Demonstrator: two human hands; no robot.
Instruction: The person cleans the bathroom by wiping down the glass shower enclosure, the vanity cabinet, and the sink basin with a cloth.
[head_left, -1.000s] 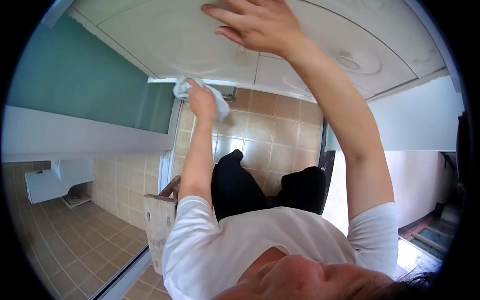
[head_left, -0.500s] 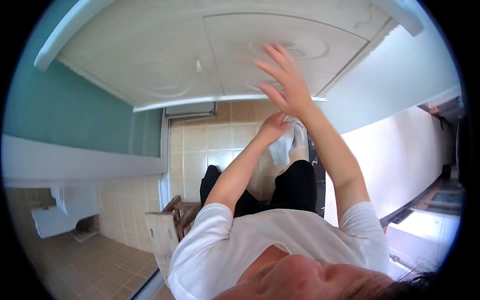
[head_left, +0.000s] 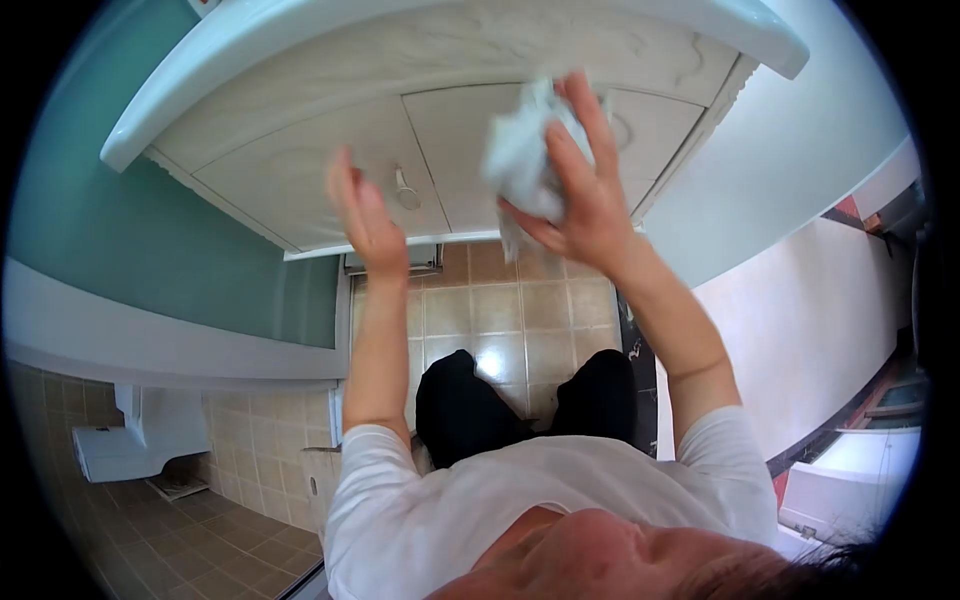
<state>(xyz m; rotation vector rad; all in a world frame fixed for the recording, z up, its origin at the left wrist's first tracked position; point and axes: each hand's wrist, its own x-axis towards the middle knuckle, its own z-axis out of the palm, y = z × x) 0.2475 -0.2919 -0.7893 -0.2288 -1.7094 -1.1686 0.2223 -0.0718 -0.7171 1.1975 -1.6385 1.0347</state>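
A crumpled, pale blue-white cloth (head_left: 525, 165) is in my right hand (head_left: 592, 205), held in front of the right door of a white cabinet (head_left: 300, 150). The cloth is blurred, and one end hangs below the palm. My left hand (head_left: 368, 225) is empty, raised in front of the left cabinet door with its fingers up and blurred. Just right of it is a small door handle (head_left: 405, 188). Whether either hand touches the cabinet cannot be made out.
A white rounded rim (head_left: 250, 45) juts out above the cabinet. Tiled floor (head_left: 500, 300) lies below, with a wooden stool (head_left: 318, 480) at lower left. A white toilet (head_left: 150, 440) stands far left. A dark stone strip (head_left: 640, 370) runs along the right.
The cloth has passed from my left hand to my right and risen to the cabinet door. My left hand has moved left and up. The view has shifted, showing more of the rim.
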